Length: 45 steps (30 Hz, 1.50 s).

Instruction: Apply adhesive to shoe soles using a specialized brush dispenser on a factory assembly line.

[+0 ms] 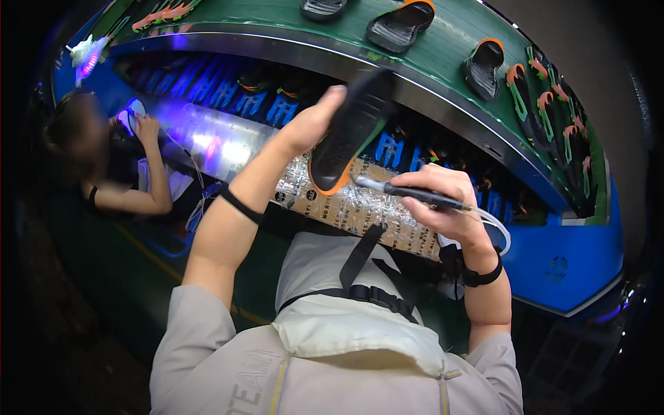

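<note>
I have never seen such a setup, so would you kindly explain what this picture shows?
There is no robot here: a person works with two bare hands. The picture comes from a wide fisheye camera on that person's head, looking down, so straight edges bend. The left hand holds a black, orange-edged shoe sole. The right hand has its fingers around a slim black pen-like tool with a pale cord; its tip is near the sole, though touching is hard to judge. Beyond, a long green work surface carries more black soles. At left is another person.
</note>
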### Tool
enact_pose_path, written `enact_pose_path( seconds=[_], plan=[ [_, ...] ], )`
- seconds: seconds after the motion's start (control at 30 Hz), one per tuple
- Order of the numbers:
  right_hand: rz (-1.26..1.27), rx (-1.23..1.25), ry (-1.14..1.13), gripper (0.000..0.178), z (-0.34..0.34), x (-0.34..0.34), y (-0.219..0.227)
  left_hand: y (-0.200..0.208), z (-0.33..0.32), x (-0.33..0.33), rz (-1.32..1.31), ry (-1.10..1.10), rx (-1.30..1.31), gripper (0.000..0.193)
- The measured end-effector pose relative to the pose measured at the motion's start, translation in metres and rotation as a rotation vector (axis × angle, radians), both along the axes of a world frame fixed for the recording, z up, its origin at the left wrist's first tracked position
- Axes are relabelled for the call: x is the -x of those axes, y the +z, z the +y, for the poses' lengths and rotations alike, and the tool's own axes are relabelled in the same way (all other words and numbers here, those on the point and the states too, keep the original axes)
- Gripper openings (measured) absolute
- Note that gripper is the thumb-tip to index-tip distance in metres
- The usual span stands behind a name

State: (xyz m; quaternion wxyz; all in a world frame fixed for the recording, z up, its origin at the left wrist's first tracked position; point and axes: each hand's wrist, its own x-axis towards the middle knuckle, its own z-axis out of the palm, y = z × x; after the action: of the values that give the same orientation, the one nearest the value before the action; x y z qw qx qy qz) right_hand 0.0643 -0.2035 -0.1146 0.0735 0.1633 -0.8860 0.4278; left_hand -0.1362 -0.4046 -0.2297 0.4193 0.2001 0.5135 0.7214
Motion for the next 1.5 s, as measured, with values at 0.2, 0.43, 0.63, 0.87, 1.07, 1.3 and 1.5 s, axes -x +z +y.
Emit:
enact_pose_path(
  seconds=[0.2,0.43,0.63,0.87,1.07,1.3,1.5],
  plan=[
    [-0.241,0.415,-0.428,0.019,0.008,-0.025,-0.071,-0.153,-0.131,-0.038,-0.729,0.05,-0.149,0.1],
    [-0.376,0.439,-0.522,0.016,-0.012,-0.022,-0.119,-0.231,-0.117,-0.121,-1.1,-0.003,-0.14,0.089],
    [-0.306,0.345,-0.563,0.02,-0.038,0.017,-0.102,-0.167,-0.034,-0.143,-1.079,0.172,-0.474,0.071],
    [0.113,0.306,-0.598,0.017,-0.052,0.048,-0.084,-0.075,0.003,-0.15,-0.836,0.05,-0.648,0.076],
    [-0.019,-0.131,-0.193,0.016,-0.057,0.006,-0.059,-0.087,0.003,-0.135,-0.634,0.318,-0.54,0.062],
    [0.3,-0.023,-0.302,0.024,-0.05,0.012,-0.015,-0.041,0.004,-0.138,-0.656,0.244,-0.598,0.061],
    [0.625,-0.093,-0.394,0.033,-0.065,0.039,-0.035,-0.021,0.004,-0.15,-0.609,0.281,-0.593,0.06]
  ],
)
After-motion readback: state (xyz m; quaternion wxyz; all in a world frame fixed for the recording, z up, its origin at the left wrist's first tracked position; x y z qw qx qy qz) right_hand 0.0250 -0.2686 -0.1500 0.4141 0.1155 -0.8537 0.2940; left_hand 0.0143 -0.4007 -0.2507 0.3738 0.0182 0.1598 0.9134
